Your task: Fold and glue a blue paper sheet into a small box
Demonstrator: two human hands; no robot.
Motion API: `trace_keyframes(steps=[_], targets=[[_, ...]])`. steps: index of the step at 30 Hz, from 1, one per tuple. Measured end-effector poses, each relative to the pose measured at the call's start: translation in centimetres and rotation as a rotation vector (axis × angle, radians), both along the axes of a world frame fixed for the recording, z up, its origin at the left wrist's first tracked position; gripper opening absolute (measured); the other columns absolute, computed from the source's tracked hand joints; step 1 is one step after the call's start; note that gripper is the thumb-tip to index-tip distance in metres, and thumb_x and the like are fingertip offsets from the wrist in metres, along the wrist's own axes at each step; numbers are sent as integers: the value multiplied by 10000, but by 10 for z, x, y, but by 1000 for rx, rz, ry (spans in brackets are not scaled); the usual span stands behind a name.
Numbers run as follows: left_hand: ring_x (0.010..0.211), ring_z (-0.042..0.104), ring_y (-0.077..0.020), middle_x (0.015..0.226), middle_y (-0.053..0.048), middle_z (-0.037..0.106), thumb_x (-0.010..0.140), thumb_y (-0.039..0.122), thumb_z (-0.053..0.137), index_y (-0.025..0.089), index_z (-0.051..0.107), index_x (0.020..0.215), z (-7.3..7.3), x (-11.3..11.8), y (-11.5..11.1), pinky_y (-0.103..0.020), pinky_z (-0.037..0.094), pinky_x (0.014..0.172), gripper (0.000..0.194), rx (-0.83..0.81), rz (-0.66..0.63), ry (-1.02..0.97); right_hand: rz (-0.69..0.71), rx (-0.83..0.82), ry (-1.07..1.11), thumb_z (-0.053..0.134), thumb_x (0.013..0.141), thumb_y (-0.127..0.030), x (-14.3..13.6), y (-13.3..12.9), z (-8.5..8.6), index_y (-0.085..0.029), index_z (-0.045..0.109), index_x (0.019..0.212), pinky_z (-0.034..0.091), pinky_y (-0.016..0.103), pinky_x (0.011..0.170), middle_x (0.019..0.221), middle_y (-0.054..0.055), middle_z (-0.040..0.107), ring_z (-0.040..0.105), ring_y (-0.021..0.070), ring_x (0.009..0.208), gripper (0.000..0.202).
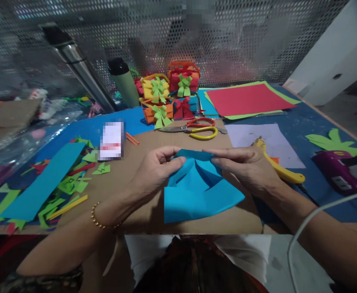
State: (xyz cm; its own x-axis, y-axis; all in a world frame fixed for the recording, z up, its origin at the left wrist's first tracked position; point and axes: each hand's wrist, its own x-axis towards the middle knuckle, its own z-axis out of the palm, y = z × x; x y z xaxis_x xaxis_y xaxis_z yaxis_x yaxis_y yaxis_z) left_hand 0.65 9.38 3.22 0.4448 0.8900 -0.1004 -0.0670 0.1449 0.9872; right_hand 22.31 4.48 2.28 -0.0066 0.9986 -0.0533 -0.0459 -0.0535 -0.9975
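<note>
A folded piece of blue paper (196, 199) is held over a brown cardboard sheet (132, 167), its wide flap toward me. My left hand (156, 167) pinches the upper left edge between thumb and fingers. At the upper right edge, my right hand (245, 162) has its thumb and fingers closed on the same paper. Creases and an open fold show between the hands. Behind the paper lie scissors (205, 132) with red and yellow handles.
Small paper bags with bows (158, 89) stand at the back, near bottles (125, 83). Red sheets (251, 99) lie back right. A yellow glue gun (283, 171) and purple device (338, 171) are right; green scraps (71, 183) and a blue strip (44, 183) are left.
</note>
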Motion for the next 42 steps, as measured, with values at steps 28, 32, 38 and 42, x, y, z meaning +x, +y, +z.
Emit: trace_keyframes(steps=[28, 32, 38, 42], targets=[[533, 534, -105, 691, -9, 705, 640, 200, 713, 179, 769, 781, 8, 6, -7, -218, 408, 494, 153, -19, 161, 12, -43, 78, -113, 850, 725, -370, -1, -3, 2, -297, 859, 942, 625, 304, 730, 972, 51, 831, 770, 215, 862, 229], [524, 544, -118, 684, -20, 719, 635, 235, 721, 185, 792, 760, 9, 5, -8, -228, 401, 478, 153, -57, 168, 44, -36, 93, -154, 845, 726, -390, 0, -4, 5, -322, 860, 914, 646, 340, 781, 980, 38, 829, 785, 244, 907, 200], [543, 588, -152, 672, -43, 723, 701, 293, 725, 180, 800, 793, 5, 3, -8, -259, 443, 509, 163, -18, 117, 108, 14, 189, -202, 794, 788, -404, 1, -4, 3, -304, 864, 907, 631, 343, 809, 950, 41, 830, 773, 236, 898, 171], [645, 643, -177, 769, -67, 767, 713, 269, 708, 168, 799, 788, 8, 3, -9, -272, 488, 576, 155, 32, 126, 132, 45, 286, -297, 721, 855, -348, 2, -5, 2, -269, 865, 964, 579, 311, 682, 890, 67, 809, 738, 212, 813, 197]])
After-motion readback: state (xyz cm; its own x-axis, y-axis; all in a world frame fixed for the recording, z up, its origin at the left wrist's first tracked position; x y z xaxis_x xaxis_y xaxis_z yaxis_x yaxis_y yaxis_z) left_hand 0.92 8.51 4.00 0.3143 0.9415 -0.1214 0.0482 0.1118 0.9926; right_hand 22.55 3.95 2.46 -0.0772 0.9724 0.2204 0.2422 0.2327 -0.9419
